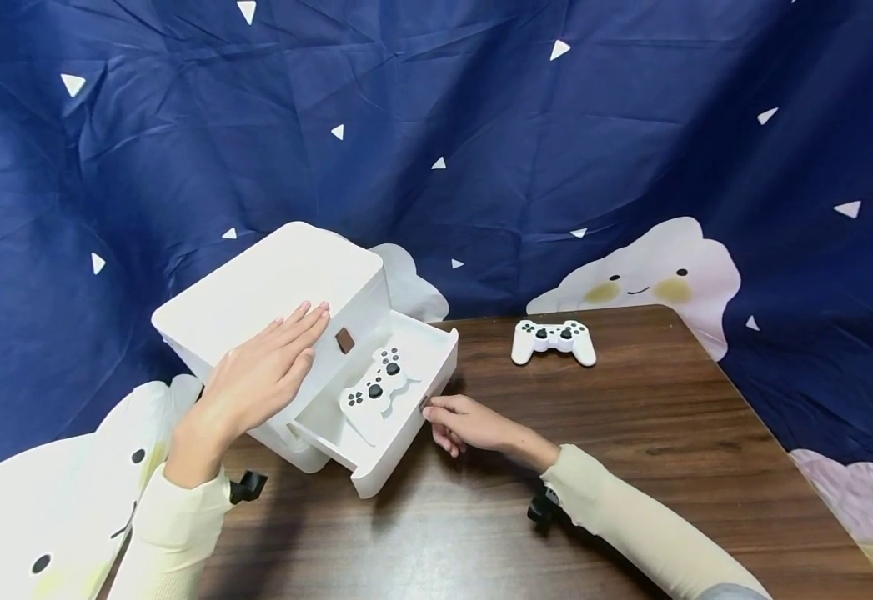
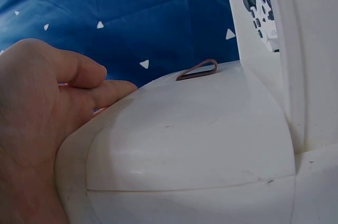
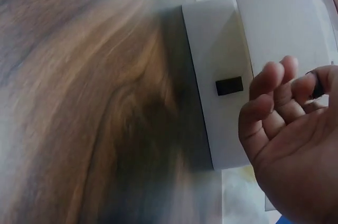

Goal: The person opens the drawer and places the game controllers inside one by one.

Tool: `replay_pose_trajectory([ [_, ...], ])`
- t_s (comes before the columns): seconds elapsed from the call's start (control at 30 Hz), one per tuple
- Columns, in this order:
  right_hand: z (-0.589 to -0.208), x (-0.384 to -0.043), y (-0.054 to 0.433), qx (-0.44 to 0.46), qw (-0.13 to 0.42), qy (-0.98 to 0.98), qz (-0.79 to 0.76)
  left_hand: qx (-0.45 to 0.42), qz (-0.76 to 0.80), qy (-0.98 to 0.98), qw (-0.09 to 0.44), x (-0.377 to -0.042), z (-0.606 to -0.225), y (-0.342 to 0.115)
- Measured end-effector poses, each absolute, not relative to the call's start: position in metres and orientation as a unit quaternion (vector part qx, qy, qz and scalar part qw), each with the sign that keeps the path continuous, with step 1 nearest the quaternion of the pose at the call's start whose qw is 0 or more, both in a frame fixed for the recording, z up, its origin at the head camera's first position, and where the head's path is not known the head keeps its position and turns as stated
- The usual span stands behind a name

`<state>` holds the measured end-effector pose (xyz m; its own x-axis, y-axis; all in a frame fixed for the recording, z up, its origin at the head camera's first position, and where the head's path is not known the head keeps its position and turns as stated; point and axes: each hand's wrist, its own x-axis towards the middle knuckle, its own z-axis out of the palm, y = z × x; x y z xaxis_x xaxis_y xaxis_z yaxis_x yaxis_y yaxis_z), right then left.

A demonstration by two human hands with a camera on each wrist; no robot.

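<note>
Brown worktop [image 1: 669, 417] is carrying the cabinet [image 1: 278, 271], its drawer [image 1: 406, 433] open; your left hand [image 1: 263, 367], fingers straight, is lying on top, likely steadying; your right hand [image 1: 468, 423], near the controller [image 1: 379, 385] inside that drawer, is pinching its tab [image 1: 424, 403].

Here you come in pale cream: left sleeve [image 1: 173, 529] bunched into a thick fold at the cuff, right sleeve [image 1: 631, 517] long, its edge wrinkled, and there's a grey patch [image 1: 732, 592] at its lower end! A small, angular black device [image 1: 248, 487] juts from your left wrist, another dark unit [image 1: 544, 510] sits under your right cuff.
</note>
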<state>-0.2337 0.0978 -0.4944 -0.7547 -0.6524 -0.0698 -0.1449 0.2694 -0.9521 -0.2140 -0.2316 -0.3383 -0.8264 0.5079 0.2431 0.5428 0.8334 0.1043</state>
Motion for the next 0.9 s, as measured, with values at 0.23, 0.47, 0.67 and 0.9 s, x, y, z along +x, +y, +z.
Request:
replay_pose_trajectory([
  [0.23,-0.495,-0.235,0.097,-0.258,0.261,0.72,-0.589,-0.276,-0.082,-0.952,0.099,-0.213,-0.34,-0.232],
  [0.47,-0.495,-0.232,0.096,-0.264,0.25,0.69,-0.626,-0.276,-0.082,-0.952,0.102,-0.213,-0.341,-0.231],
  [0.67,-0.489,-0.231,0.089,-0.284,0.235,0.691,-0.622,-0.277,-0.08,-0.952,0.106,-0.213,-0.34,-0.233],
  [0.9,-0.482,-0.234,0.076,-0.276,0.208,0.717,-0.606,-0.28,-0.078,-0.951,0.108,-0.215,-0.341,-0.234],
])
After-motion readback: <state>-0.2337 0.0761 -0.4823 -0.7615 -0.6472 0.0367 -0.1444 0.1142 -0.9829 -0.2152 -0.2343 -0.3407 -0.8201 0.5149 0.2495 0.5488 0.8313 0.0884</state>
